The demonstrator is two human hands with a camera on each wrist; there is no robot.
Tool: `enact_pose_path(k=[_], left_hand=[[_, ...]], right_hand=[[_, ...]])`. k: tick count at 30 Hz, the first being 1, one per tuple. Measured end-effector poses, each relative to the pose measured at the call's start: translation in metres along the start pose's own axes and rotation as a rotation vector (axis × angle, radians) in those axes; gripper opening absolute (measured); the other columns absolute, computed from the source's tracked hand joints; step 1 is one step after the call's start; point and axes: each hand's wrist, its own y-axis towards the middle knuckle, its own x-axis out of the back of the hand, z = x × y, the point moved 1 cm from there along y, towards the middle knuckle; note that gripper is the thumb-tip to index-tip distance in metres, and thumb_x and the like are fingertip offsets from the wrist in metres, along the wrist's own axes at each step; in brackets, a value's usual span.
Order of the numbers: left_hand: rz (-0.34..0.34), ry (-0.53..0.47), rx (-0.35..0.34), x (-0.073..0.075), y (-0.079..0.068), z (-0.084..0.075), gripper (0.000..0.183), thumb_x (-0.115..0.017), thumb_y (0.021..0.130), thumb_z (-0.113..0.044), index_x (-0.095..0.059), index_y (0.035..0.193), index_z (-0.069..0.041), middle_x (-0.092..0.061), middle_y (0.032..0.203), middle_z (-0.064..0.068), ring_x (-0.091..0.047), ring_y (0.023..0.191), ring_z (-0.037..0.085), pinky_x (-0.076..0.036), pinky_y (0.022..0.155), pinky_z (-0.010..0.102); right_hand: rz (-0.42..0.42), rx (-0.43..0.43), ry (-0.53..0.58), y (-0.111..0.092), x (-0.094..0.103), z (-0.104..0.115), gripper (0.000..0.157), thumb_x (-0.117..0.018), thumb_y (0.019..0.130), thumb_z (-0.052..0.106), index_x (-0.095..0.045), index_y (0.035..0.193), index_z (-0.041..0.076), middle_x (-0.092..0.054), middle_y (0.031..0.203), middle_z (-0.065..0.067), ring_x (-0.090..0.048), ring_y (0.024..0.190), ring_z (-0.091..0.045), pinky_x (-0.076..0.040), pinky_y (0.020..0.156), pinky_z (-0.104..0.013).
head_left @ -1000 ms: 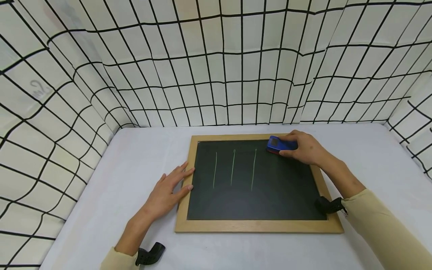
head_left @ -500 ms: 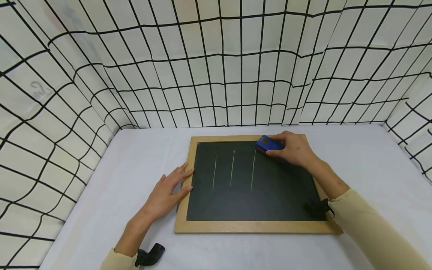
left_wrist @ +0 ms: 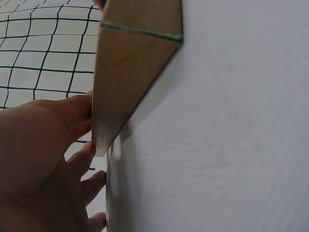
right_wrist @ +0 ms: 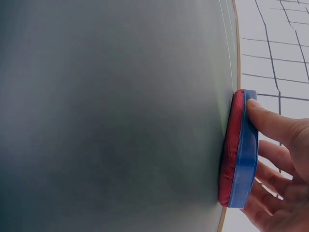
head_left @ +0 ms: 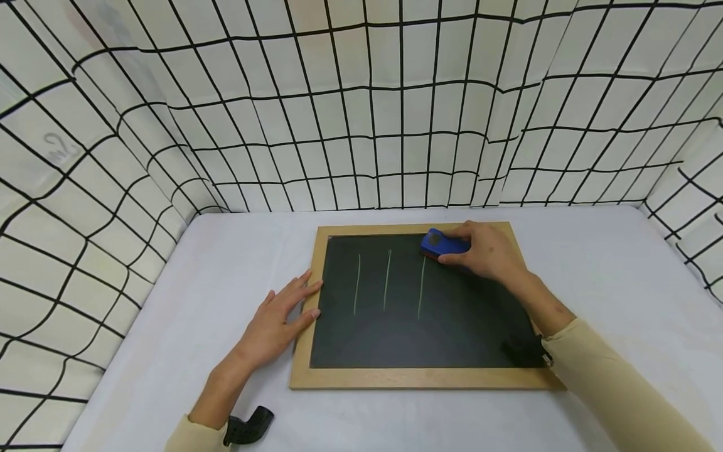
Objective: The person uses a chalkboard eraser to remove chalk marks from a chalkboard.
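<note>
A blue eraser is held in the grip of the right hand, its red underside set against the far part of the chalkboard, at the far end of the rightmost of 3 chalk lines. The wooden frame is touched at left by the left hand, its grip unclosed, fingers spread.

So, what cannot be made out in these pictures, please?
Head view: whether the rightmost chalk line extends further upward; the blue eraser covers that spot.
Head view: part of the wooden frame, behind the right sleeve.
Head view: the grey mark at left, too faint to read.
Right wrist view: rest of the right hand, cut off by the right edge.
</note>
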Motion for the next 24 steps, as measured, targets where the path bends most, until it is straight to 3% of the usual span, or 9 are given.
enact_pose_path(k=[4,6,12,17,24], left_hand=[[0.004,-0.005,0.005,0.001,-0.001,0.0,0.058,-0.065,0.103,-0.034,-0.049,0.157,-0.02,-0.031,0.172,0.009,-0.028,0.159,0.041,-0.012,0.125,0.074],[0.004,-0.009,0.006,0.002,-0.001,0.001,0.058,-0.065,0.103,-0.034,-0.049,0.157,-0.02,-0.031,0.173,0.009,-0.028,0.159,0.041,-0.012,0.125,0.074],[0.003,-0.011,0.008,0.002,-0.001,0.003,0.058,-0.065,0.103,-0.034,-0.049,0.157,-0.02,-0.03,0.173,0.009,-0.027,0.16,0.041,-0.011,0.125,0.074],[0.005,-0.015,0.009,0.002,-0.001,0.003,0.058,-0.064,0.103,-0.035,-0.048,0.157,-0.02,-0.03,0.173,0.009,-0.027,0.16,0.041,-0.01,0.126,0.074],[0.012,-0.016,0.011,-0.001,0.0,0.002,0.058,-0.065,0.103,-0.035,-0.049,0.157,-0.02,-0.03,0.173,0.009,-0.027,0.16,0.041,-0.01,0.126,0.073]], right_hand=[[0.045,-0.016,-0.007,-0.004,-0.003,0.01,0.066,-0.081,0.091,0.041,-0.061,0.146,0.012,-0.062,0.146,-0.02,-0.062,0.124,-0.039,-0.052,0.102,-0.055],[0.059,-0.005,-0.013,-0.008,-0.006,0.015,0.066,-0.081,0.09,0.042,-0.061,0.147,0.015,-0.063,0.143,-0.017,-0.063,0.115,-0.036,-0.053,0.096,-0.051],[0.096,0.118,-0.002,-0.022,-0.011,0.025,0.059,-0.085,0.087,0.039,-0.068,0.14,0.021,-0.069,0.128,-0.006,-0.061,0.1,-0.024,-0.051,0.084,-0.04],[0.151,0.235,0.011,-0.036,-0.014,0.027,0.055,-0.085,0.087,0.037,-0.07,0.138,0.023,-0.07,0.127,-0.001,-0.064,0.106,-0.022,-0.054,0.089,-0.042],[0.234,0.296,0.033,-0.066,-0.014,0.025,0.054,-0.086,0.086,0.037,-0.071,0.137,0.027,-0.069,0.127,0.007,-0.064,0.12,-0.022,-0.056,0.096,-0.044]])
